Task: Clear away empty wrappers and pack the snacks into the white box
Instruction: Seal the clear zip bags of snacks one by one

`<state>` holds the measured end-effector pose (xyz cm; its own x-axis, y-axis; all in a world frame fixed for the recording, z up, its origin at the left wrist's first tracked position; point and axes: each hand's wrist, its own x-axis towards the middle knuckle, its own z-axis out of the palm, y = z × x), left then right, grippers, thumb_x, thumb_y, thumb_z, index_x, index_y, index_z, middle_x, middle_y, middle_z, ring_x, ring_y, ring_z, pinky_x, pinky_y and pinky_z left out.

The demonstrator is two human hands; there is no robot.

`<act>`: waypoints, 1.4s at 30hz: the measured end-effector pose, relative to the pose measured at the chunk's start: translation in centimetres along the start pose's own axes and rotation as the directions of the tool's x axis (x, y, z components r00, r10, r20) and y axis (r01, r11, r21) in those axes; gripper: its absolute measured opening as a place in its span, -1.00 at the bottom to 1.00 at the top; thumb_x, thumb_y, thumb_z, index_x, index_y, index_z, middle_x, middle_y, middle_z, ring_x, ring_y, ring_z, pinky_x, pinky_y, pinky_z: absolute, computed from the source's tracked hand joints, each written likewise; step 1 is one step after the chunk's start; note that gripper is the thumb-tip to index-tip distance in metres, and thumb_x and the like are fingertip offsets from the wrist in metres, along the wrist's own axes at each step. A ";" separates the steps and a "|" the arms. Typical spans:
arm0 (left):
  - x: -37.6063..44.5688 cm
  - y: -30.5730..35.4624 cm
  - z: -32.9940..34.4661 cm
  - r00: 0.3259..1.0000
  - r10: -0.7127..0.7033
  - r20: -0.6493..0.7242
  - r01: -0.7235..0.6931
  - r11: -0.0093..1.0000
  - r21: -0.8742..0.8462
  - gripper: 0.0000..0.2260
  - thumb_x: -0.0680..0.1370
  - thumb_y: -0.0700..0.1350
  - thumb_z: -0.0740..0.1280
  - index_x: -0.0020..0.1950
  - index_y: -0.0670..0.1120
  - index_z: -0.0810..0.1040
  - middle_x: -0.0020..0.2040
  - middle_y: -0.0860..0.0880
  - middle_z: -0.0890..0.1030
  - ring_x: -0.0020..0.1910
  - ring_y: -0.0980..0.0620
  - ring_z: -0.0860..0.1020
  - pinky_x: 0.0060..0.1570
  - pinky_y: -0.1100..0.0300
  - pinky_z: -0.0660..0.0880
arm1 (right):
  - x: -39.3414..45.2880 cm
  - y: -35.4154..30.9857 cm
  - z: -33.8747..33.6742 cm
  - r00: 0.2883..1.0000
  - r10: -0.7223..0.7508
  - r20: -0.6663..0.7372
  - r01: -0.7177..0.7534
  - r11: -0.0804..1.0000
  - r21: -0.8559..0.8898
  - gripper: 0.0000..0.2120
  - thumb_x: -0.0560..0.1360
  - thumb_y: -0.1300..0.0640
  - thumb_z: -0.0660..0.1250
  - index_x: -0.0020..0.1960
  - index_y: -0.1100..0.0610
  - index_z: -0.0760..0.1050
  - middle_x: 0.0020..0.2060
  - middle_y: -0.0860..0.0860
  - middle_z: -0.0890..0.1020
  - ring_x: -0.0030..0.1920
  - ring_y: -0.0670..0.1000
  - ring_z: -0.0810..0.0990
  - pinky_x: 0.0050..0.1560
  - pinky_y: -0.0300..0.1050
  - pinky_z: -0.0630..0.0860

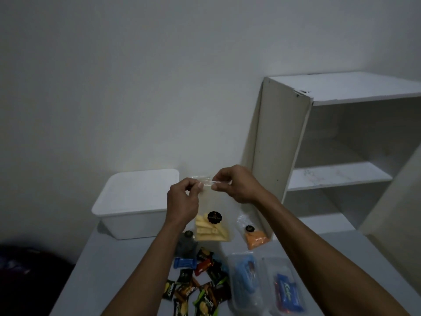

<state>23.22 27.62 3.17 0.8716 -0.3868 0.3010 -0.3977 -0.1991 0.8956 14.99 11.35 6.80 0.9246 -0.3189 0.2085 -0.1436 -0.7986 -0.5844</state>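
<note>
Both hands are holding a clear pouch (213,215) up above the table (109,265). The left hand (182,201) is pinching the pouch's top edge between thumb and curled fingers, and the right hand (237,184) is pinching the same edge just beside it, fingers curled tight on the plastic. The pouch is hanging straight down from the fingers, with pale yellow sticks (210,231) sitting in its bottom and a round black label (214,217) showing on its front.

The white box (134,201) is standing just left of the left hand, at the table's far edge; whether it is holding anything cannot be told. Below and right of the right hand, a second pouch (252,236) with orange snacks is lying by the foot of a white shelf unit (282,137). Under the wrists, a heap of small wrapped sweets (200,283) is lying loose, with a dark pouch (185,244) just beyond it. Right of the sweets, two clear trays (243,279) are lying side by side, one of them holding a blue packet (289,295).
</note>
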 end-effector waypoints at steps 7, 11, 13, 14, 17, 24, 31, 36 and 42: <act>0.2 3.0 2.0 0.999 0.040 0.004 -0.040 0.999 0.031 -0.90 0.56 -0.10 0.36 -0.13 -0.02 0.64 -0.21 0.12 0.64 -0.18 0.26 0.55 -0.23 0.35 0.41 | 0.9 -0.7 -2.4 0.998 -0.028 0.049 0.033 0.992 -0.118 -0.81 0.51 -0.11 0.38 0.02 -0.02 0.62 -0.07 -0.09 0.69 -0.03 -0.04 0.62 0.07 0.08 0.57; 0.1 3.6 2.7 0.999 0.038 0.008 -0.039 0.999 0.028 -0.90 0.56 -0.09 0.36 -0.11 -0.03 0.65 -0.19 0.13 0.64 -0.13 0.23 0.55 -0.20 0.32 0.43 | 1.1 -0.1 -3.3 0.996 -0.018 0.083 0.027 0.994 -0.110 -0.84 0.54 -0.08 0.35 -0.02 -0.01 0.60 -0.11 -0.10 0.67 -0.05 -0.03 0.61 0.07 0.08 0.55; 0.3 3.8 2.9 0.999 0.032 0.005 -0.033 0.999 0.029 -0.90 0.56 -0.07 0.36 -0.10 -0.04 0.65 -0.17 0.13 0.65 -0.12 0.22 0.55 -0.20 0.30 0.42 | 1.2 0.1 -3.5 0.997 -0.022 0.075 0.031 0.992 -0.121 -0.86 0.55 -0.06 0.34 -0.04 0.00 0.58 -0.12 -0.10 0.66 -0.06 -0.02 0.60 0.06 0.05 0.53; 0.3 3.9 3.0 1.000 0.031 0.004 -0.031 0.999 0.031 -0.89 0.56 -0.07 0.36 -0.10 -0.04 0.65 -0.17 0.12 0.65 -0.12 0.21 0.56 -0.20 0.30 0.41 | 1.3 0.1 -3.5 0.997 -0.025 0.072 0.034 0.991 -0.128 -0.86 0.55 -0.06 0.34 -0.05 0.00 0.58 -0.12 -0.10 0.65 -0.06 -0.01 0.59 0.05 0.03 0.52; 0.4 4.1 3.1 1.000 0.022 -0.006 -0.021 0.999 0.032 -0.90 0.57 -0.07 0.36 -0.11 -0.02 0.64 -0.17 0.12 0.65 -0.12 0.19 0.56 -0.20 0.30 0.42 | 1.6 0.1 -3.7 0.995 -0.037 0.096 0.046 0.994 -0.101 -0.85 0.54 -0.06 0.35 -0.04 0.01 0.59 -0.15 -0.12 0.65 -0.06 -0.03 0.60 0.04 0.04 0.53; 0.9 3.5 2.7 0.999 -0.004 -0.034 0.003 1.000 -0.022 -0.89 0.56 -0.09 0.37 -0.14 -0.04 0.64 -0.18 0.04 0.66 -0.12 0.10 0.59 -0.16 0.26 0.48 | 2.4 0.8 -4.8 0.989 -0.051 0.135 0.068 0.991 -0.119 -0.90 0.52 -0.04 0.39 -0.06 -0.02 0.60 -0.15 -0.12 0.67 -0.07 -0.05 0.61 0.05 0.07 0.57; 1.2 3.3 2.8 0.999 -0.015 -0.036 0.012 0.996 -0.085 -0.92 0.55 -0.07 0.38 -0.08 -0.05 0.65 -0.14 0.04 0.67 -0.08 0.07 0.60 -0.07 0.19 0.53 | 2.9 1.0 -4.4 0.992 -0.074 0.101 0.082 0.993 -0.085 -0.91 0.52 -0.03 0.38 -0.11 -0.04 0.58 -0.20 -0.10 0.65 -0.13 -0.03 0.60 -0.04 0.04 0.58; 1.7 3.2 2.7 0.997 -0.025 -0.066 0.018 0.993 -0.113 -0.92 0.55 -0.08 0.38 -0.13 -0.03 0.64 -0.16 0.01 0.66 -0.08 0.00 0.60 -0.04 0.10 0.53 | 3.1 1.7 -4.7 0.994 -0.062 0.088 0.061 0.998 0.020 -0.89 0.49 -0.01 0.43 -0.19 -0.03 0.57 -0.29 -0.10 0.64 -0.26 -0.06 0.59 -0.11 -0.01 0.57; 2.0 3.1 3.2 0.996 -0.058 -0.071 0.048 0.989 -0.139 -0.92 0.55 -0.09 0.39 -0.13 -0.02 0.65 -0.16 0.00 0.67 -0.07 0.00 0.61 -0.03 0.13 0.54 | 2.9 2.3 -4.2 0.999 -0.038 0.035 0.036 0.997 0.063 -0.87 0.50 0.00 0.41 -0.19 0.02 0.59 -0.27 -0.08 0.64 -0.21 -0.06 0.58 -0.19 -0.13 0.51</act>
<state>22.79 23.37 5.52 0.9115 -0.3094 0.2709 -0.3118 -0.0905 0.9458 15.86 6.43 9.34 0.9411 -0.2703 0.2030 -0.0881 -0.7759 -0.6246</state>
